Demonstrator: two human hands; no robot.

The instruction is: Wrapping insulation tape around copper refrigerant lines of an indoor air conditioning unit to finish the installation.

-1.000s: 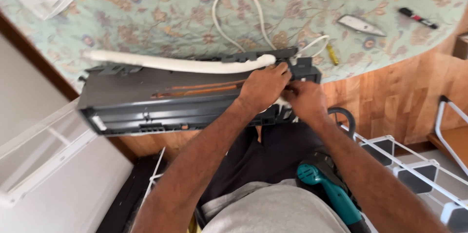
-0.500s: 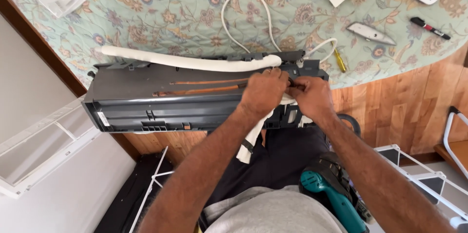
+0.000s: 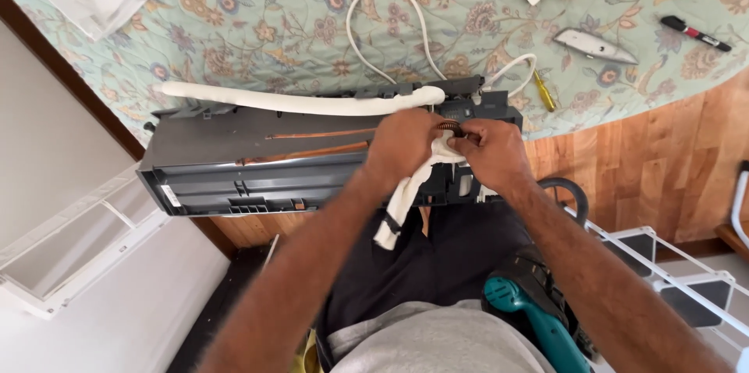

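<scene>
- Gripping with both hands at the centre of the frame, I work at the right end of a dark grey air-conditioner unit [image 3: 234, 162] that lies across the edge of the worktop [image 3: 257, 30], which is covered by a floral cloth.
- My left hand [image 3: 406, 147] is curled shut over a strip of white insulation wrap [image 3: 406, 193], whose loose end hangs down toward my lap.
- My right hand [image 3: 491, 154] pinches a coiled copper pipe end [image 3: 449, 128] between thumb and fingers, touching the left hand.
- Two copper pipes [image 3: 312, 147] run leftward along the unit.
- A long white foam-wrapped pipe [image 3: 296, 100] lies along the unit's upper edge.
- Farther up: a white cable loop [image 3: 374, 14], a yellow-handled screwdriver [image 3: 544, 92], a grey utility knife [image 3: 597, 47] and a black marker [image 3: 694, 33].
- A teal power drill [image 3: 530, 318] sits at lower right, beside my leg.
</scene>
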